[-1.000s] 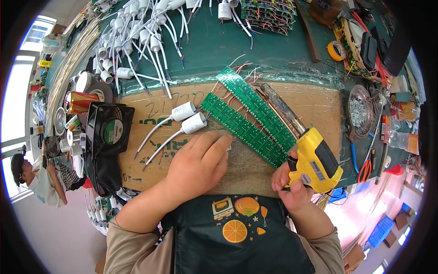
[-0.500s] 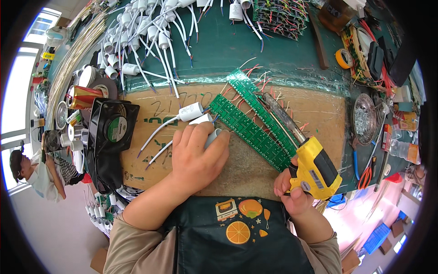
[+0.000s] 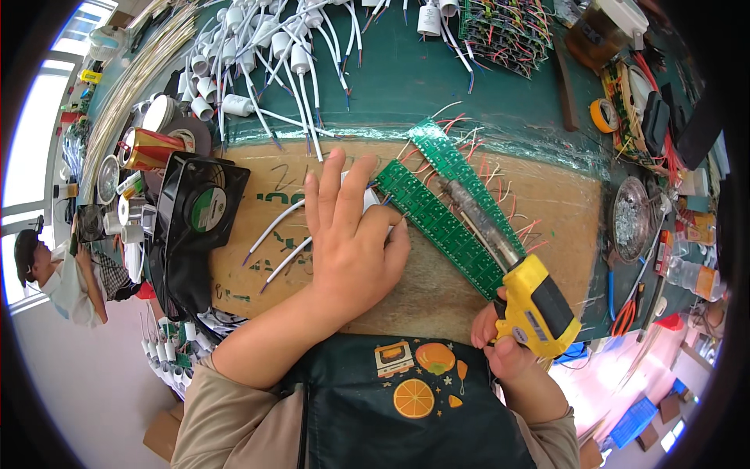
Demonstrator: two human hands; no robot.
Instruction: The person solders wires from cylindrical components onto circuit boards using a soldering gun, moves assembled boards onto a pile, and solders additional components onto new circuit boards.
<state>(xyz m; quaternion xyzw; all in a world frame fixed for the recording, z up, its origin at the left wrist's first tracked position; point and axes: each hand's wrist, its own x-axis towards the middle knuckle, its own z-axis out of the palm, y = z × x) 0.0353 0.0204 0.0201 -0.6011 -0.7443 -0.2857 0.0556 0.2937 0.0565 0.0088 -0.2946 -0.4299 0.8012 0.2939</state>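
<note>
My left hand (image 3: 355, 242) is over the cardboard with thumb and forefinger pinched together and the other fingers stretched out. What the pinch holds is too small to make out; thin wire ends show by the fingertips. Behind the fingers, white cylindrical lamp holders (image 3: 370, 200) are mostly hidden, their white cables (image 3: 273, 230) trailing left. In my right hand (image 3: 500, 344) is a yellow and black soldering gun (image 3: 541, 309), its metal barrel slanting up and left over the boards. Two green circuit board strips (image 3: 437, 227) lie beneath it, with red and white wires along their edges.
A black fan (image 3: 205, 207) stands left of the cardboard sheet (image 3: 562, 203). Many cabled lamp holders (image 3: 234, 102) are heaped at the far left. Wired boards (image 3: 508, 35) are stacked at the back. To the right are a metal dish (image 3: 631, 219), orange tape (image 3: 603, 116) and pliers (image 3: 625, 313).
My left hand has moved from gripping a white lamp holder to a fingertip pinch with its other fingers raised. The soldering gun's barrel now sits lower, over the board strips. The whole view has shifted slightly.
</note>
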